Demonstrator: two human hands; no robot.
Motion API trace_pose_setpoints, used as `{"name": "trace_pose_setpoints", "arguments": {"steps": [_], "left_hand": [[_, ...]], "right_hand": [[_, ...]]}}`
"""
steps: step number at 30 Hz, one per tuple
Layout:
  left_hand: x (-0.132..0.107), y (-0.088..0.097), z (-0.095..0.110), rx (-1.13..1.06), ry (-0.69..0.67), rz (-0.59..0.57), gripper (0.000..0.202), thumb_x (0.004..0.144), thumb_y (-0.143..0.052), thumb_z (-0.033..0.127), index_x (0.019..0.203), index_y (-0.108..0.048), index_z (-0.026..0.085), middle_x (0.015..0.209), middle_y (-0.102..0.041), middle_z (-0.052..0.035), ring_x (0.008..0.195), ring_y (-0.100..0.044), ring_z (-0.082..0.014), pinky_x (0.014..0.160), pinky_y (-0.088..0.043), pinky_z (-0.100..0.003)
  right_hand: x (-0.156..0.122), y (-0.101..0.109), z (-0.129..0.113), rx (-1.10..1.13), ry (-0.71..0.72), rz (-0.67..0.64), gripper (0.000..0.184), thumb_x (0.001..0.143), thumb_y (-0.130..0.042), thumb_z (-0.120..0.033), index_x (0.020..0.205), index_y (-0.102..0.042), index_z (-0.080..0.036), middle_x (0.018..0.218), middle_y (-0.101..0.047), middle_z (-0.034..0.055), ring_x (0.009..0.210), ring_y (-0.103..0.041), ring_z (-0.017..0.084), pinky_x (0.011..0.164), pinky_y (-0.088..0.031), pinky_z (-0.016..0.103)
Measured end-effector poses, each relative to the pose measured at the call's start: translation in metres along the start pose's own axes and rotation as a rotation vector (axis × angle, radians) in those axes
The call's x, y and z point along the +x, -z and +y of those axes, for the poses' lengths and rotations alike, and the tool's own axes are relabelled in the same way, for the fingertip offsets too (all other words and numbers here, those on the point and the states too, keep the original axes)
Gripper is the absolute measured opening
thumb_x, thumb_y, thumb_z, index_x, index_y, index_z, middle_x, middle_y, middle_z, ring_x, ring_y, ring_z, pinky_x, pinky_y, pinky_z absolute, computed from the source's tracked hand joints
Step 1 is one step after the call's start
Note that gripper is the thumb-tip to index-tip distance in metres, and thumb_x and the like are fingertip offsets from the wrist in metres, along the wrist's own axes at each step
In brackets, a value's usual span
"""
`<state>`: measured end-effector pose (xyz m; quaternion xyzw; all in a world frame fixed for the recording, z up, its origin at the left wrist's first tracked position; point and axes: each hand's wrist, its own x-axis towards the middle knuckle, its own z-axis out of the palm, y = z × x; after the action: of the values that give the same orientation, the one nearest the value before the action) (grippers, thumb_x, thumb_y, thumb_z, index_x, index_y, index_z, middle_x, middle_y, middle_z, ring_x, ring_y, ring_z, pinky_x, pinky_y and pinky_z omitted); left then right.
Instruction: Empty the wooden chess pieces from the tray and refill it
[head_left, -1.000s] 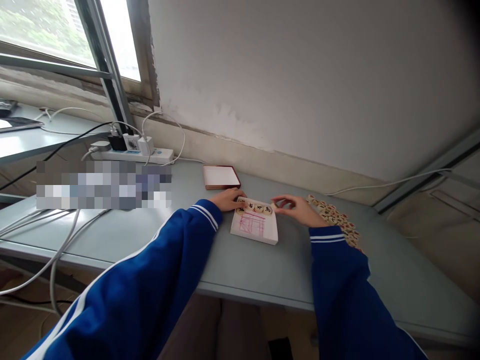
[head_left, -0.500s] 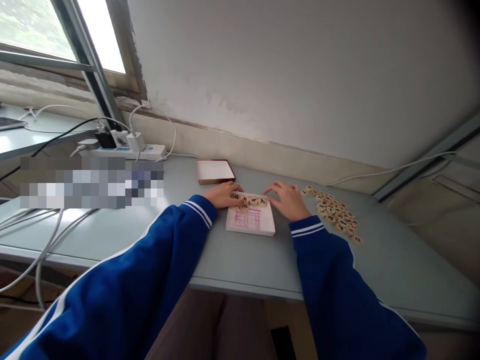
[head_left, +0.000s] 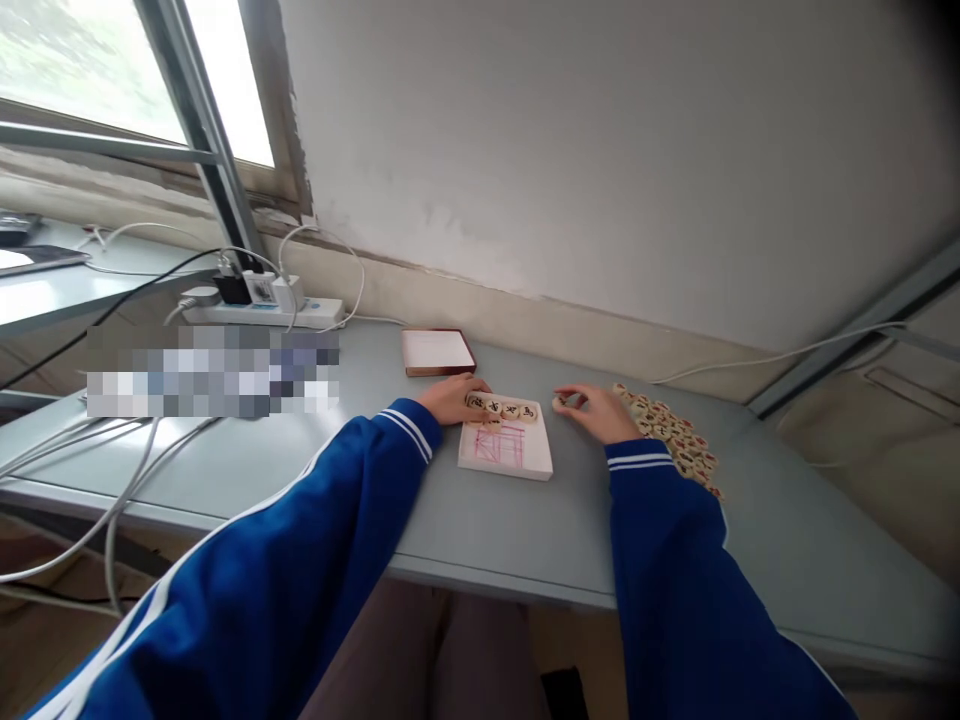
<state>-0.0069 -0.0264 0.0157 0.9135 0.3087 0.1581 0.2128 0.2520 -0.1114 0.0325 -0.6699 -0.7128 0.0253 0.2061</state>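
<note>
A shallow white box with pink lines inside lies on the grey table. A row of round chess pieces sits along its far edge. My left hand rests curled at the box's far left corner, touching the first pieces. My right hand is just right of the box, its fingers pinched on one chess piece. A heap of several loose chess pieces lies to the right of that hand.
The box lid lies upside down behind the box. A power strip with plugs and cables sits at the back left by the window. White cables hang over the table's left edge. A wall runs behind the table.
My right hand drew back from the box to the heap at the right and now pinches a piece. The left hand stayed at the box corner.
</note>
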Motion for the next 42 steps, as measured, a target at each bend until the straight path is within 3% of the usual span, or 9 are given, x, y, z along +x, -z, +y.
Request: {"name": "trace_pose_setpoints", "arguments": {"steps": [3, 6, 18, 22, 26, 31, 33, 36, 42], "left_hand": [[0.000, -0.001, 0.000, 0.007, -0.002, 0.008, 0.057, 0.066, -0.051, 0.060, 0.104, -0.056, 0.018, 0.095, -0.054, -0.0063, 0.086, -0.051, -0.0204, 0.074, -0.039, -0.026], [0.000, -0.002, 0.000, 0.017, -0.005, 0.016, 0.056, 0.066, -0.052, 0.059, 0.105, -0.056, 0.018, 0.094, -0.055, -0.0059, 0.087, -0.051, -0.0208, 0.075, -0.039, -0.027], [0.000, -0.001, 0.001, 0.026, 0.007, 0.012, 0.055, 0.068, -0.051, 0.057, 0.106, -0.055, 0.018, 0.094, -0.054, -0.0069, 0.088, -0.051, -0.0222, 0.076, -0.039, -0.029], [0.001, -0.002, -0.002, 0.002, -0.005, 0.031, 0.050, 0.072, -0.047, 0.055, 0.103, -0.057, 0.017, 0.092, -0.054, -0.0071, 0.085, -0.052, -0.0207, 0.074, -0.039, -0.028], [0.004, -0.003, -0.005, -0.020, 0.009, 0.066, 0.045, 0.076, -0.042, 0.051, 0.100, -0.058, 0.016, 0.091, -0.054, -0.0075, 0.079, -0.052, -0.0189, 0.067, -0.040, -0.026], [0.004, -0.003, -0.005, -0.016, 0.017, 0.086, 0.038, 0.077, -0.044, 0.044, 0.097, -0.059, 0.016, 0.087, -0.055, -0.0068, 0.075, -0.051, -0.0178, 0.064, -0.039, -0.026], [0.004, -0.003, -0.005, -0.023, 0.014, 0.077, 0.036, 0.077, -0.043, 0.041, 0.096, -0.060, 0.016, 0.085, -0.056, -0.0061, 0.073, -0.051, -0.0169, 0.063, -0.038, -0.025], [0.004, -0.003, -0.005, -0.019, 0.003, 0.074, 0.034, 0.077, -0.044, 0.040, 0.096, -0.060, 0.016, 0.085, -0.057, -0.0059, 0.071, -0.051, -0.0163, 0.062, -0.038, -0.025], [0.004, -0.003, -0.006, -0.002, 0.003, 0.107, 0.034, 0.077, -0.045, 0.039, 0.096, -0.060, 0.016, 0.089, -0.057, -0.0068, 0.075, -0.052, -0.0169, 0.065, -0.039, -0.024]], "right_hand": [[-0.005, -0.002, -0.042, 0.244, 0.186, -0.133, 0.028, 0.072, -0.057, -0.035, 0.097, -0.060, -0.023, 0.093, -0.061, 0.0003, 0.076, -0.054, 0.013, 0.066, -0.041, 0.024], [-0.010, -0.008, -0.064, 0.251, 0.310, -0.206, 0.022, 0.070, -0.060, -0.028, 0.091, -0.062, -0.022, 0.086, -0.058, 0.0006, 0.072, -0.052, 0.011, 0.067, -0.041, 0.024], [-0.008, -0.020, -0.059, 0.294, 0.357, -0.132, 0.005, 0.074, -0.057, -0.021, 0.075, -0.061, -0.018, 0.081, -0.054, 0.0007, 0.070, -0.053, 0.010, 0.070, -0.043, 0.024], [-0.003, -0.002, -0.038, 0.138, 0.259, 0.030, 0.015, 0.079, -0.050, -0.029, 0.078, -0.062, -0.020, 0.085, -0.059, 0.0023, 0.078, -0.054, 0.014, 0.074, -0.042, 0.028], [-0.006, 0.013, 0.016, -0.343, -0.156, 0.289, 0.022, 0.079, -0.046, -0.026, 0.096, -0.060, -0.020, 0.106, -0.057, 0.0079, 0.101, -0.047, 0.024, 0.087, -0.033, 0.042], [-0.021, 0.006, 0.067, -0.558, -0.579, 0.070, 0.043, 0.082, -0.041, -0.031, 0.122, -0.043, -0.016, 0.131, -0.039, 0.0119, 0.123, -0.028, 0.028, 0.095, -0.022, 0.052], [-0.023, 0.003, 0.070, -0.543, -0.594, 0.031, 0.045, 0.083, -0.038, -0.031, 0.126, -0.038, -0.018, 0.134, -0.036, 0.0104, 0.124, -0.027, 0.026, 0.097, -0.020, 0.052], [-0.021, 0.005, 0.063, -0.572, -0.527, 0.016, 0.037, 0.081, -0.043, -0.028, 0.117, -0.048, -0.019, 0.124, -0.047, 0.0103, 0.115, -0.040, 0.025, 0.097, -0.019, 0.051], [-0.016, 0.012, 0.029, -0.353, -0.321, 0.000, 0.019, 0.071, -0.055, -0.024, 0.088, -0.061, -0.019, 0.094, -0.062, 0.0067, 0.088, -0.055, 0.019, 0.078, -0.039, 0.031]]}}
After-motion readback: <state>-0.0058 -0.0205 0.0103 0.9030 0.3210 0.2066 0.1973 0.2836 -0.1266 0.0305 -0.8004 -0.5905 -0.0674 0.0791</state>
